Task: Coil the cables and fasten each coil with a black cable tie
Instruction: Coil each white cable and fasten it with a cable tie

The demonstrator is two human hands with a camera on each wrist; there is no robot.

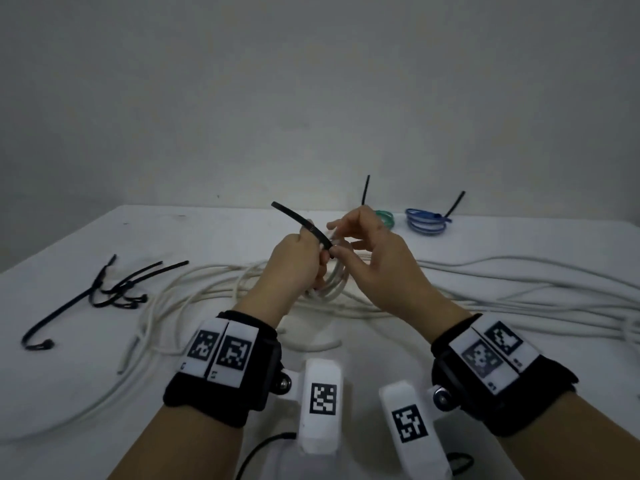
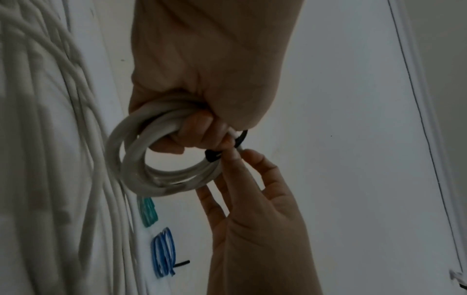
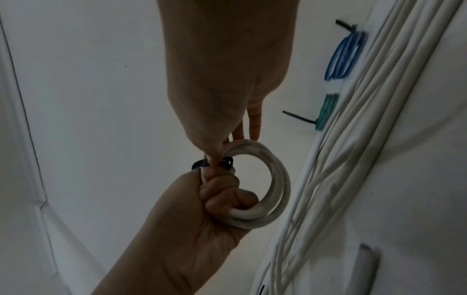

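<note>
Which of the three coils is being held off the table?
The white coil, gripped in the left hand. The green coil and blue coil lie on the table, already tied.

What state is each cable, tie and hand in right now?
white coil: wound, held off the table, tie looped round it.
black cable tie: round the coil, tail sticking up.
left hand: grips the coil.
right hand: pinches the tie at the coil.
green coil: tied, on table.
blue coil: tied, on table.
loose white cables: uncoiled.
spare ties: unused.
</note>
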